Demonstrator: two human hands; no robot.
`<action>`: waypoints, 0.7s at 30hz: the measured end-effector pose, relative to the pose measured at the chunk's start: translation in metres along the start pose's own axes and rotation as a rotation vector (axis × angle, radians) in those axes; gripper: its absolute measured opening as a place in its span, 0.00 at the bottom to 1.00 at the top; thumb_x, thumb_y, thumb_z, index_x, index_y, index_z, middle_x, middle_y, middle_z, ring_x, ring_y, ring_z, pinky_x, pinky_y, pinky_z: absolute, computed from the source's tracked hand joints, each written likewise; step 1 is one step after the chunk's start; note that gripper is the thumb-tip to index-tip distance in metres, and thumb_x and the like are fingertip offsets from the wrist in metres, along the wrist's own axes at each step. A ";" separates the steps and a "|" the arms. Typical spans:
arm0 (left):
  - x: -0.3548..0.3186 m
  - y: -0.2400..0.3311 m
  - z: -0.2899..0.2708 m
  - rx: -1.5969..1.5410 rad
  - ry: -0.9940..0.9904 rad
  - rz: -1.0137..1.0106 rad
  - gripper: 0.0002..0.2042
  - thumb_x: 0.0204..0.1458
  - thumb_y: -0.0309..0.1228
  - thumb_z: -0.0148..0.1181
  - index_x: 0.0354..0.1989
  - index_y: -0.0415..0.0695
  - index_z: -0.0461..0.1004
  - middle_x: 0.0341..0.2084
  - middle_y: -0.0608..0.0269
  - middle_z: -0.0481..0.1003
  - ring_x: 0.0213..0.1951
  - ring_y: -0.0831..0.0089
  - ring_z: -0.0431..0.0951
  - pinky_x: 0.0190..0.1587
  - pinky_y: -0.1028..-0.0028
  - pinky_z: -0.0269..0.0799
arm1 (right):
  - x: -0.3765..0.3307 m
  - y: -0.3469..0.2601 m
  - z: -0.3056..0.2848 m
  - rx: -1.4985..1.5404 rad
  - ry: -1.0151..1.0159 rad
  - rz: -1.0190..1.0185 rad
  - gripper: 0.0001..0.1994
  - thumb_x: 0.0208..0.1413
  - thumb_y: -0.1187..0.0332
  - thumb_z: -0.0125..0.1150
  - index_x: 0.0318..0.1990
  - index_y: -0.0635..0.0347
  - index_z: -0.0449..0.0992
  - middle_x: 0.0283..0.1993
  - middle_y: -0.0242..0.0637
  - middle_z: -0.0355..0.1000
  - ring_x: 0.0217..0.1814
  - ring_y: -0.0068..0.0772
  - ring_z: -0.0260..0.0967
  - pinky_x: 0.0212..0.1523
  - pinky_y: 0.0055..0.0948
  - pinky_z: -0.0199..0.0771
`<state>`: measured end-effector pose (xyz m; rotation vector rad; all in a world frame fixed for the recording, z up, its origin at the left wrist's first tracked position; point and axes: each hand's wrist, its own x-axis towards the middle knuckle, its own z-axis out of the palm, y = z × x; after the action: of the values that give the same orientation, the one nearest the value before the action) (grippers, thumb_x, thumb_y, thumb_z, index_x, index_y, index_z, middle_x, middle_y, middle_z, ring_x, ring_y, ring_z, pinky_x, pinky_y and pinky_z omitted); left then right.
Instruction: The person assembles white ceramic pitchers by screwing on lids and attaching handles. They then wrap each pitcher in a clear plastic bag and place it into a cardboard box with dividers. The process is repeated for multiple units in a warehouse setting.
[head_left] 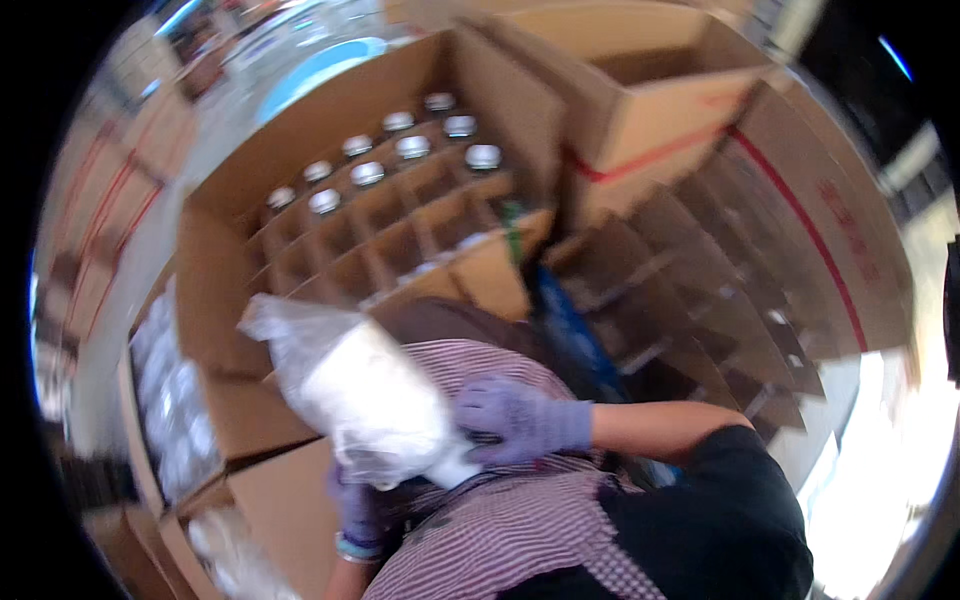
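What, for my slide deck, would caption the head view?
Bagged white bottle between the purple-gloved left grip and right grip, near a divided carton of silver-capped containers.

**Both gloved hands tucked in close to the torso**

Right elbow's bent, bare forearm [665,430] running sideways, right hand [505,418] pointing left, fingers kinda curled. Left hand [357,508] sits lower, wrist upright, fingers mostly hidden.

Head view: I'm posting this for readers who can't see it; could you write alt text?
A purple-gloved right hand is at the neck of a white bottle in a clear plastic bag, the gloved left hand partly hidden below it. Beyond, an open, divided cardboard box shows several silver caps; brown cardboard dividers stand to the right.
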<state>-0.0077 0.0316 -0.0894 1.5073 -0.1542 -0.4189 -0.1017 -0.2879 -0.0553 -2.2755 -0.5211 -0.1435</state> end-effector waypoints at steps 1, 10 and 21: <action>0.011 -0.010 -0.012 -0.133 -0.025 -0.057 0.27 0.62 0.41 0.56 0.64 0.35 0.65 0.56 0.52 0.71 0.56 0.64 0.73 0.58 0.60 0.72 | -0.007 -0.017 0.001 0.218 0.102 0.127 0.33 0.45 0.54 0.73 0.57 0.61 0.71 0.55 0.47 0.71 0.59 0.51 0.68 0.62 0.44 0.67; 0.039 0.109 0.153 0.776 -0.276 0.753 0.20 0.58 0.29 0.62 0.57 0.37 0.69 0.51 0.50 0.73 0.51 0.59 0.75 0.54 0.62 0.72 | -0.043 -0.023 -0.004 -0.144 0.902 0.053 0.47 0.40 0.60 0.80 0.69 0.50 0.58 0.67 0.55 0.55 0.69 0.61 0.58 0.67 0.51 0.63; 0.006 0.102 0.263 0.946 -1.223 0.887 0.16 0.50 0.34 0.64 0.47 0.40 0.78 0.44 0.48 0.78 0.46 0.48 0.78 0.50 0.59 0.73 | -0.285 -0.065 -0.112 0.344 1.623 0.539 0.42 0.38 0.60 0.82 0.62 0.53 0.64 0.60 0.40 0.68 0.64 0.40 0.66 0.64 0.46 0.71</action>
<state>-0.0774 -0.2155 0.0284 1.6508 -2.1274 -0.4992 -0.3814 -0.4211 -0.0090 -1.2453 0.8295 -1.3070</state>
